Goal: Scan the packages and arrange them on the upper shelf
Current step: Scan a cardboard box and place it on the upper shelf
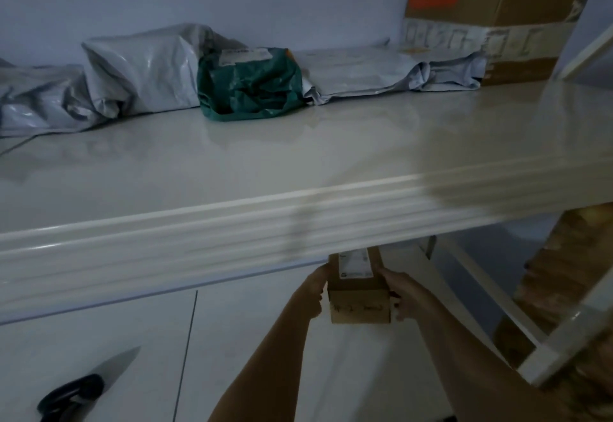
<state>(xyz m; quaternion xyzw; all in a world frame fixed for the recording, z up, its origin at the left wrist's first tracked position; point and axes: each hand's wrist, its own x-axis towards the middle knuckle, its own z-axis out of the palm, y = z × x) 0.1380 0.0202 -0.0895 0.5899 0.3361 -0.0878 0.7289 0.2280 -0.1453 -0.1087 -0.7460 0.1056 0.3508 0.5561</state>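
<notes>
A small brown cardboard box [359, 292] with a white label on top is held below the front edge of the upper shelf [232, 162]. My left hand [315, 292] grips its left side and my right hand [396, 292] grips its right side. The box's far end is hidden under the shelf lip. Along the back of the shelf lie grey poly mailers [142, 69], a green bag parcel [248, 86], another flat grey mailer [374, 69] and a large cardboard carton [491, 33] at the right.
A dark handheld device with a pale tip [76, 391] lies on the white floor at lower left. White shelf posts [564, 348] run along the right, with brown cardboard [560, 262] behind them. The shelf's front half is bare.
</notes>
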